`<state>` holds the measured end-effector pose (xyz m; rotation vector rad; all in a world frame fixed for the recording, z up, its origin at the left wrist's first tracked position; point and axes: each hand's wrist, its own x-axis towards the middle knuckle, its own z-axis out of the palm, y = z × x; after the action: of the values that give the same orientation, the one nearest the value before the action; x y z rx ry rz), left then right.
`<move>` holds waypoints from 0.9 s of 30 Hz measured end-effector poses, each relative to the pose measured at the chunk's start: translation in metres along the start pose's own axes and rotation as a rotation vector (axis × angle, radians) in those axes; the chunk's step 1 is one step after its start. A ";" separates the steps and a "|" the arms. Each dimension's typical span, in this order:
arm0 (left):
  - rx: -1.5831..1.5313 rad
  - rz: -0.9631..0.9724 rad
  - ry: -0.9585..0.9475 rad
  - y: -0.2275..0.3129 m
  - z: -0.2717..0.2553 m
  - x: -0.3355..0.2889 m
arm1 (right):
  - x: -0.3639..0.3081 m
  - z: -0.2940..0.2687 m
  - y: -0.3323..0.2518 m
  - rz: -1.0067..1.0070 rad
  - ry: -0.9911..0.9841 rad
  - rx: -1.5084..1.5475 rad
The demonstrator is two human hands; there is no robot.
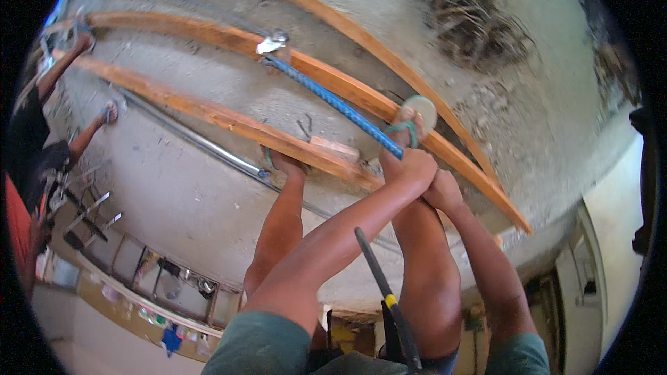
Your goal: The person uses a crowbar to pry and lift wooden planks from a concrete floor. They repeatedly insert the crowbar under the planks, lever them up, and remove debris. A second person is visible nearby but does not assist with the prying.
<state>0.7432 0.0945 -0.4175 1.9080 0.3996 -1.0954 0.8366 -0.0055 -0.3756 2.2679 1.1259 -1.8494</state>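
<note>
Both of my hands are closed round the near end of a long-handled tool with a blue, ribbed-looking handle (333,103). My left hand (419,169) grips it just ahead of my right hand (443,191), the two touching. At the handle's far end, a bright metal head (272,43) is at the middle wooden beam (187,30); its exact shape is blurred. My sandalled right foot (410,127) is at this same beam, by the handle. Beside my left foot (286,162) lies the nearer wooden beam (222,119).
A curved-looking outer beam (347,24) lies beyond. A metal pipe (201,140), a wood offcut (335,148) and a tangled wiry heap (479,17) are on the floor. Another person's leg (59,76) shows at left, near shelving (215,305). A black rod (379,271) crosses below my arms.
</note>
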 end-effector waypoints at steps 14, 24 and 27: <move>-0.667 -0.223 1.145 -0.390 -0.052 -0.006 | -0.117 -0.026 -0.029 0.396 0.012 -0.045; -0.466 -0.464 0.878 -0.381 -0.063 -0.080 | -0.096 -0.015 -0.053 0.395 -0.051 0.089; -0.915 -0.469 0.955 -0.365 -0.030 -0.162 | -0.116 -0.021 -0.060 0.372 -0.109 0.093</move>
<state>0.4376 0.3474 -0.4719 1.3616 1.6166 -0.0639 0.8180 -0.0120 -0.2445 2.2009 0.5641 -1.8744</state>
